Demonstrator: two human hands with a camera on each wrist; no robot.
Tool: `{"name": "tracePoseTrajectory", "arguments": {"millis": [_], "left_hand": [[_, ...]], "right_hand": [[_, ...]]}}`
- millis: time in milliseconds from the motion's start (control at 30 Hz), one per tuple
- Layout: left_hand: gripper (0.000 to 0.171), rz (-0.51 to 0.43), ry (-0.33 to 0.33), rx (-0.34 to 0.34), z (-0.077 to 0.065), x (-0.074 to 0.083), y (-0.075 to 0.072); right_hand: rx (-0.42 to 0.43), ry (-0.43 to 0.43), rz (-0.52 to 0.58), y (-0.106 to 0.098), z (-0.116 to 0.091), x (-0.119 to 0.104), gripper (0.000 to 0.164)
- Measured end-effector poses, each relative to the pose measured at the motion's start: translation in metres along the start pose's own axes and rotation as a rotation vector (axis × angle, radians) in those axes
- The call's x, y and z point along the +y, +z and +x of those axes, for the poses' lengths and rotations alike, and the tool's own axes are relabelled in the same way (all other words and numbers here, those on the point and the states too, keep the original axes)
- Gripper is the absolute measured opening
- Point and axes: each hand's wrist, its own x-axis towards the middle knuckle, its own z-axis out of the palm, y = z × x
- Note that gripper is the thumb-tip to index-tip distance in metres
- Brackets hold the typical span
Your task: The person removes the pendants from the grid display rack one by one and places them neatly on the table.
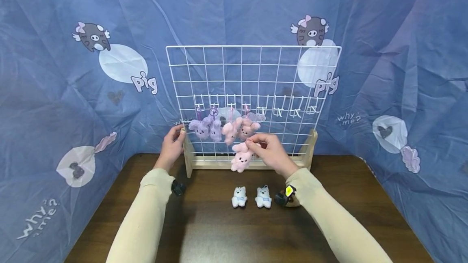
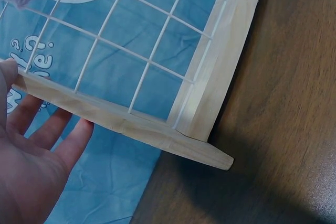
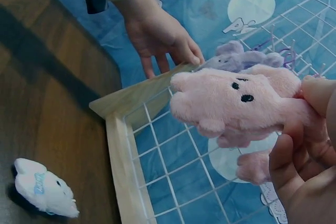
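Right hand (image 1: 269,152): grip pinched on the upper end of pink toy (image 1: 241,160) — likely light, soft, best held there; left hand (image 1: 172,144): grip closed on left side of wooden stand (image 1: 188,158).

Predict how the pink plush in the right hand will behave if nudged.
The pink plush has a fuzzy body, so it will probably squash and feel light. Held only at its top by the right hand, it may well swing. Its napped fabric seems unlikely to slip.
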Motion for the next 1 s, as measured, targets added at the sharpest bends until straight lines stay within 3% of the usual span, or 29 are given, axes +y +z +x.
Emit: {"name": "tracePoseTrajectory", "arguments": {"millis": [433,1000], "left_hand": [[0.044,0.003,-0.010,0.005,0.001,0.000,0.001],[0.044,0.012,-0.006,0.005,0.001,-0.001,-0.001]], "right_hand": [[-0.097,0.061,-0.007,0.020,-0.004,0.006,0.017],[-0.186,0.094,0.112,0.057,-0.014,0.031,0.018]]}}
